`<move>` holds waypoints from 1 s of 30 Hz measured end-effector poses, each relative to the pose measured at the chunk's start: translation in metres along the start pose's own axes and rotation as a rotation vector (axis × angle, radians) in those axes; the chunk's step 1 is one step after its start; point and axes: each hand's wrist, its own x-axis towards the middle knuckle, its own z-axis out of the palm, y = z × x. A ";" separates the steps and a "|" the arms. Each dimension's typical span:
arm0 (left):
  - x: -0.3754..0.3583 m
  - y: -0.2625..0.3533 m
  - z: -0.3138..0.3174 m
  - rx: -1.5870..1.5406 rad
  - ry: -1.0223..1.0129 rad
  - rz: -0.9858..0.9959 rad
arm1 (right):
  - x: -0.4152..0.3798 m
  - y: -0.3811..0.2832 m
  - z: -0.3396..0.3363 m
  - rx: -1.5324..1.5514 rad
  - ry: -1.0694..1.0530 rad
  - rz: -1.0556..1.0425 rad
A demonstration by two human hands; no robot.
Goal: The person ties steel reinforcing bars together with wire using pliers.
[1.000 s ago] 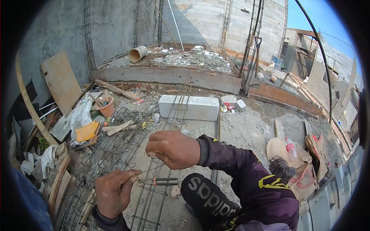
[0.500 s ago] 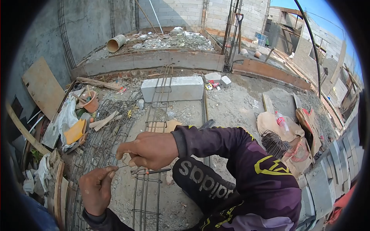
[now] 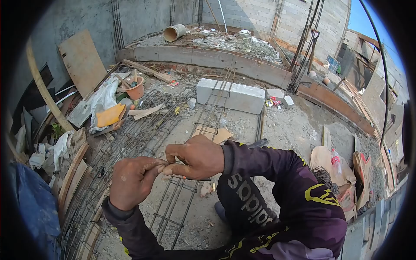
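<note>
My left hand (image 3: 133,180) and my right hand (image 3: 196,157) meet fingertip to fingertip over a long rebar cage (image 3: 173,203). Both hands are closed in a pinch. Whatever lies between the fingertips is too small to make out. Just below my right hand, a dark rod with an orange mark (image 3: 184,177) lies across the cage bars. The far end of the cage rests over a pale concrete block (image 3: 242,96).
More rebar cages (image 3: 125,143) lie at the left, near an orange bucket (image 3: 135,89) and wood scraps. A blue tarp (image 3: 37,203) is at the lower left. Brown paper sacks (image 3: 344,184), a plastic bottle (image 3: 336,160) and bundled wires (image 3: 323,175) lie at the right.
The view has swung left, so the scene sits further right. My left hand has come up to my right hand, and their fingertips now meet. The thin wire seen between them earlier is hidden.
</note>
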 end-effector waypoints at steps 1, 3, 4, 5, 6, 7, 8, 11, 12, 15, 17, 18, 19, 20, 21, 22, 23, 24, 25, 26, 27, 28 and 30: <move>-0.002 -0.001 -0.003 0.008 -0.008 -0.006 | 0.001 0.000 0.006 -0.028 -0.021 0.012; -0.006 -0.003 -0.008 -0.002 -0.040 -0.006 | -0.002 0.012 0.028 -0.042 0.013 -0.064; -0.008 -0.004 -0.010 -0.009 -0.058 -0.001 | -0.006 0.016 0.033 -0.018 0.009 -0.080; -0.010 -0.005 -0.012 -0.001 -0.072 -0.016 | -0.008 0.023 0.037 0.004 0.007 -0.094; -0.011 -0.007 -0.013 0.005 -0.086 -0.028 | -0.007 0.026 0.035 0.036 -0.042 -0.099; -0.012 -0.008 -0.015 0.011 -0.099 -0.041 | -0.010 0.026 0.031 0.158 -0.107 -0.101; -0.012 -0.009 -0.016 0.022 -0.087 -0.040 | -0.015 0.022 0.023 0.279 -0.173 -0.102; -0.014 -0.010 -0.016 0.038 -0.072 -0.057 | -0.020 0.024 0.019 0.499 -0.323 -0.081; -0.014 -0.012 -0.016 0.035 -0.078 -0.071 | -0.021 0.027 0.021 0.508 -0.315 -0.109; -0.014 -0.012 -0.021 0.036 -0.083 -0.112 | -0.024 0.039 0.035 0.210 -0.081 -0.165; -0.012 -0.007 -0.024 0.048 -0.079 -0.138 | -0.024 0.041 0.037 0.087 0.108 -0.088; -0.011 -0.005 -0.026 0.063 -0.071 -0.157 | -0.021 0.038 0.035 0.120 0.183 -0.004; -0.011 -0.004 -0.026 0.081 -0.064 -0.180 | -0.018 0.034 0.033 0.156 0.259 0.078; -0.011 -0.006 -0.025 0.062 -0.031 -0.169 | -0.015 0.032 0.032 0.167 0.337 0.110; -0.012 -0.010 -0.024 0.047 0.003 -0.162 | -0.011 0.035 0.034 0.106 0.360 0.024; -0.014 -0.013 -0.024 0.033 0.036 -0.157 | -0.007 0.041 0.038 0.048 0.383 -0.062; -0.016 -0.012 -0.027 0.031 0.050 -0.161 | -0.004 0.046 0.044 -0.007 0.405 -0.146; -0.017 -0.011 -0.032 0.031 0.064 -0.165 | -0.001 0.048 0.050 -0.026 0.392 -0.157; -0.019 -0.011 -0.035 0.031 0.079 -0.172 | 0.002 0.050 0.056 -0.043 0.377 -0.170; -0.021 -0.012 -0.037 -0.003 0.105 -0.139 | 0.005 0.050 0.060 -0.060 0.360 -0.185; -0.023 -0.012 -0.040 0.015 0.106 -0.168 | 0.008 0.045 0.060 -0.069 0.326 -0.177; -0.025 -0.011 -0.044 0.033 0.109 -0.198 | 0.010 0.038 0.058 -0.078 0.290 -0.170; -0.031 -0.014 -0.047 0.056 0.137 -0.210 | 0.014 0.033 0.063 -0.049 0.228 -0.152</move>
